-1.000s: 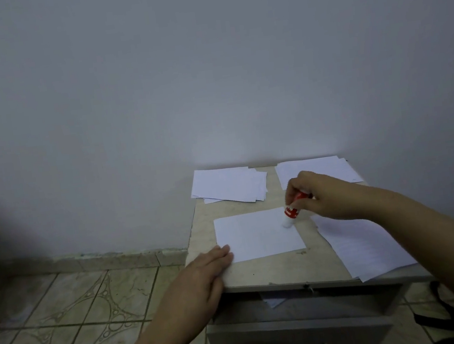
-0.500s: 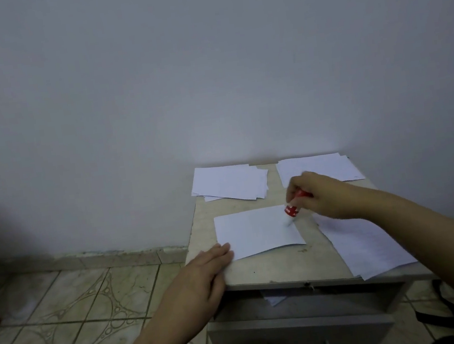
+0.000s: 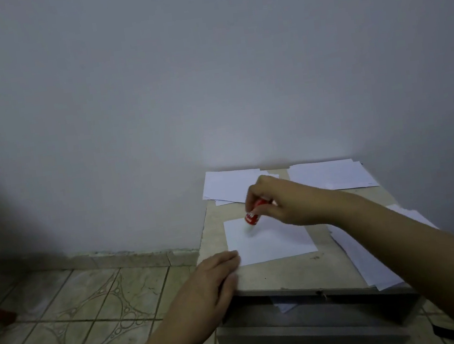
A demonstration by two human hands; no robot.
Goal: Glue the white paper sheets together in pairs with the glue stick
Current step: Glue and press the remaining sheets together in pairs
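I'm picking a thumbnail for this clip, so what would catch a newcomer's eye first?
The red glue stick, gripped in the right hand with its tip down on the upper left of the single white sheet in the middle of the small table. Next, the left hand pressing flat on that sheet's near left corner.

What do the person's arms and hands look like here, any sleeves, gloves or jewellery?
Both forearms are bare, with no sleeves in view. The left hand and right hand wear no gloves, and no rings, watch or bracelets show on them.
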